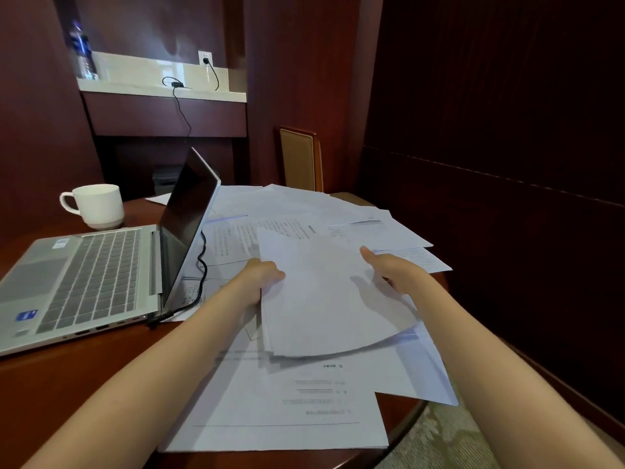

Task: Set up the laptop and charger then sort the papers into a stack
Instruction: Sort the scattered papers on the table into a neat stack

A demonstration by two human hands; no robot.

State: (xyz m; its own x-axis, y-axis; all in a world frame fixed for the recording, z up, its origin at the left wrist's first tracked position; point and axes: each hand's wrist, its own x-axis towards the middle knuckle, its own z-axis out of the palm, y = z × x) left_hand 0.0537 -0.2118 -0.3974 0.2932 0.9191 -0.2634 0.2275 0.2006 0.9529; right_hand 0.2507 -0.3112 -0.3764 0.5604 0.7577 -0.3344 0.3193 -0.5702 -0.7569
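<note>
Gathering underway: left hand (260, 282) pinches a thin sheaf of white paper sheets (324, 296); right hand (389, 269) steadies it, finger state unclear. Silver open laptop (84, 282) with black charger cable (201, 265) plugged in; loose printed pages (287, 411) remain scattered.

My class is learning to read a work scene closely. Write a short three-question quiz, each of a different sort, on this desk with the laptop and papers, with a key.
1. True or false: the laptop is open with its screen dark.
2. Which hand holds the lifted sheaf of papers by its edge?
A. left hand
B. right hand
C. neither
3. Fill in: the charger cable runs up to a socket on the ____.

Key
1. True.
2. A; the right hand lies open beside the sheaf.
3. Wall, above the shelf.
</note>
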